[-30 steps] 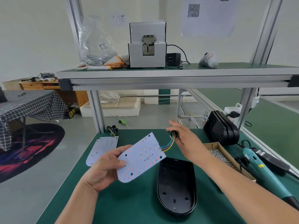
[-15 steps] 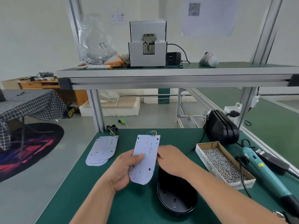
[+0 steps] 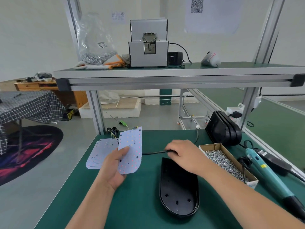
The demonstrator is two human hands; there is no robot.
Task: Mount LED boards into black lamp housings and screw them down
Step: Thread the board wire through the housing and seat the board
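My left hand [image 3: 115,166] holds a white LED board [image 3: 131,150] upright above the green bench, thumb on its face, coloured wires at its top edge. A black lamp housing [image 3: 179,189] lies open side up in the middle of the bench. Just beyond the housing's far end my right hand [image 3: 184,156] grips a black cable [image 3: 153,152] that runs from the board side across the bench. A stack of more LED boards [image 3: 102,151] lies flat at the left, behind my left hand.
A cardboard box of screws [image 3: 226,161] sits right of the housing. A teal electric screwdriver [image 3: 267,174] lies at the right edge. Stacked black housings [image 3: 222,129] lean at the back right. A shelf [image 3: 165,75] overhead carries a screw feeder [image 3: 148,45].
My left hand carried the board to the left and stood it upright. My right hand let go of the board's edge and moved right to the black cable beyond the housing.
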